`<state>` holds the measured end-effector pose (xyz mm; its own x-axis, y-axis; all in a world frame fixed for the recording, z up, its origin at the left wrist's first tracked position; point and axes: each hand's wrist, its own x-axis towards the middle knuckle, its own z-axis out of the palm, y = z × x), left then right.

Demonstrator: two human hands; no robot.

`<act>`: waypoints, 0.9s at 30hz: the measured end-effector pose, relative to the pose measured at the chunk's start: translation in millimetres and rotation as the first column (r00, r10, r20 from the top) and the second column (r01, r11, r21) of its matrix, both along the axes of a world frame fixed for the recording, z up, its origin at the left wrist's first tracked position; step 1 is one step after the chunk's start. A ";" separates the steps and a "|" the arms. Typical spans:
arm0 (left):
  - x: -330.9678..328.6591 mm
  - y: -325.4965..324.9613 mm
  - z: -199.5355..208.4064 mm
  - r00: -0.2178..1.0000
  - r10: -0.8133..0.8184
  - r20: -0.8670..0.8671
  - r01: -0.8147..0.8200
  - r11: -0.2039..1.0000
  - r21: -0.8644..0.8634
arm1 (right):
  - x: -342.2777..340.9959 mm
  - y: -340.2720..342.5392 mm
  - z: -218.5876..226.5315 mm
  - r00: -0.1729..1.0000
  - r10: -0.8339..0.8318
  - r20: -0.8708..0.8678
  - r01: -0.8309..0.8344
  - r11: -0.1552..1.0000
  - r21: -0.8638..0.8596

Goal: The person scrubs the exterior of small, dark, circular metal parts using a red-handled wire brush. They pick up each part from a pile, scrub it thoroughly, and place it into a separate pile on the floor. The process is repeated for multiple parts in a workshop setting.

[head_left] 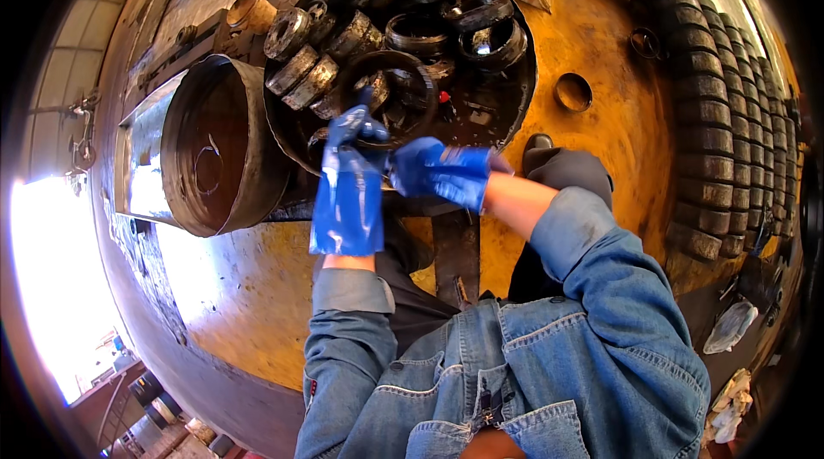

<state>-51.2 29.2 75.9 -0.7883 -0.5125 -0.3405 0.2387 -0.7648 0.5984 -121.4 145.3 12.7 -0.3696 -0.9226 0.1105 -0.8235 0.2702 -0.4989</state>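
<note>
Both my hands wear blue rubber gloves. My left hand (350, 131) is at the near left edge of a dark, oily metal ring (427, 86), its fingers closed around the rim. Just right of it, my right hand (427, 169) is curled into a fist close to the ring's near side; what it grips, if anything, is hidden. Below the ring lies a wide round tub (520, 107) of dark, oily liquid. Greasy ring-shaped metal parts (416, 34) are heaped at its far side. A small red item (444, 97) shows beside the ring.
Left of the tub stands an open metal drum (253, 141) with brown residue inside. A loose ring (573, 92) lies on the stained yellow-brown floor (618, 129) to the right. Farther right are long stacked rows of dark ring-shaped parts (699, 116). A rusty can (251, 11) sits behind the drum.
</note>
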 end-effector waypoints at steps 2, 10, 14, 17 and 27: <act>-14.3 12.8 2.4 0.991 -0.135 -0.011 0.134 0.990 -0.047 | 3.1 1.2 -18.5 0.983 -0.149 0.108 0.149 0.989 0.012; 1.7 -28.4 -2.3 0.999 0.013 -0.049 -0.014 1.000 -0.018 | -67.8 15.1 61.5 0.891 -0.403 0.209 0.296 0.865 0.405; 29.3 -50.0 -14.6 0.989 0.140 0.052 -0.141 0.990 0.022 | -80.7 32.6 84.8 0.783 -0.352 0.513 0.341 0.932 0.120; 33.2 -69.5 -26.8 0.974 0.117 0.195 -0.073 0.973 -0.218 | -83.9 45.2 96.7 0.534 -0.169 0.828 0.406 0.911 -0.076; 13.3 -64.6 -33.1 0.905 0.070 0.420 0.195 0.809 -0.555 | -156.7 234.9 142.3 0.942 -0.313 0.122 0.334 0.845 -0.418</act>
<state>-37.8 -35.4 42.8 -0.6846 -0.6684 -0.2908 -0.1594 -0.2520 0.9545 -278.1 380.1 155.0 -0.6537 -0.6157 0.4400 -0.6991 0.2689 -0.6625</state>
